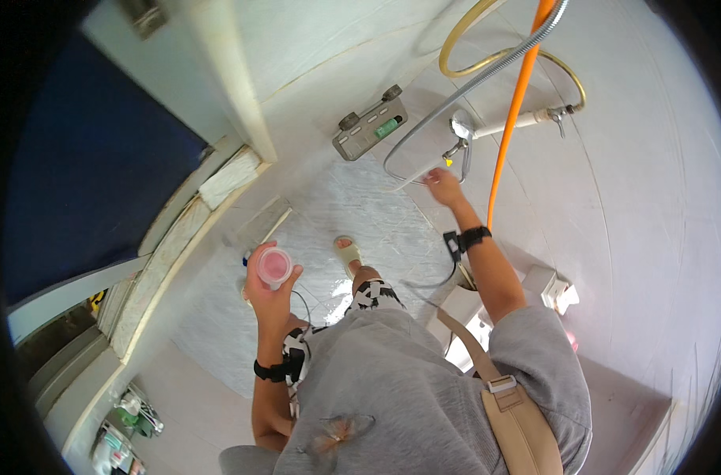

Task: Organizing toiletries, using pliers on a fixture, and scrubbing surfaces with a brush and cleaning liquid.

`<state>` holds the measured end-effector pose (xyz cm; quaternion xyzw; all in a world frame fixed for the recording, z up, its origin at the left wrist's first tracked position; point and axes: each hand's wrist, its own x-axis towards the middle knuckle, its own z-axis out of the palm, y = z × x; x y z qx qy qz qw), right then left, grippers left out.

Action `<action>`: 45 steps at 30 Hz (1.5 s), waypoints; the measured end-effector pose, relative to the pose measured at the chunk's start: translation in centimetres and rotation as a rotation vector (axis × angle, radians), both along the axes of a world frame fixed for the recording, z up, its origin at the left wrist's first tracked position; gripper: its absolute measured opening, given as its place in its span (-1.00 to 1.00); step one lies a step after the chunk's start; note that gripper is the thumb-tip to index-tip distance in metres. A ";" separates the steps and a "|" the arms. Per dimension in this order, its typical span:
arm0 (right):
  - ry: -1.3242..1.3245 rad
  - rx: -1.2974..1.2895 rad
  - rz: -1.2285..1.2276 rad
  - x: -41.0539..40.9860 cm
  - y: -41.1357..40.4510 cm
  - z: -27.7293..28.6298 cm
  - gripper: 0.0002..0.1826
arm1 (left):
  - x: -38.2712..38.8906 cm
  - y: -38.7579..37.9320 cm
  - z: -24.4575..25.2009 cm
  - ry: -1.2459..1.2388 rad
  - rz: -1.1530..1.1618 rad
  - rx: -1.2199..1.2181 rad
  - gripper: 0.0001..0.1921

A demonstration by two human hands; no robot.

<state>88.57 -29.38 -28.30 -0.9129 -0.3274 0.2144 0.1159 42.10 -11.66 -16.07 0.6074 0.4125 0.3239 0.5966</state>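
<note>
My left hand [271, 297] is wrapped around a small pink cup [274, 265], seen from above with its round rim facing up. Over to the right, my right hand [443, 187] reaches toward the wall, slightly blurred, its fingers curled. It is beside a metal tap [454, 149] with a yellow tag and overlaps the loop of a metal shower hose [423, 122]. A thin whitish strip [405, 183], a tube or water, slants down from the tap behind the fingers. Whether those fingers grip anything is hidden.
A grey wall shelf [369, 130] holds a green tube [387, 127]. An orange hose [509, 136] hangs at the right, near a white pipe with a valve [556, 114]. A doorway with a blue curtain [99, 178] is at left. The tiled floor [390, 219] looks wet.
</note>
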 end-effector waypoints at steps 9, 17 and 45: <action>-0.232 0.131 -0.455 10.5 1.8 -4.9 -0.39 | 4.6 -6.8 0.3 0.060 0.330 -0.170 -0.40; -0.083 0.077 -0.203 8.0 -2.4 -5.5 -0.62 | 3.7 -10.6 -1.7 0.131 0.440 -0.120 -0.36; -0.168 -0.614 0.842 -0.4 -1.5 -21.0 -0.70 | -3.9 -25.8 -1.2 0.190 0.681 -0.293 -0.36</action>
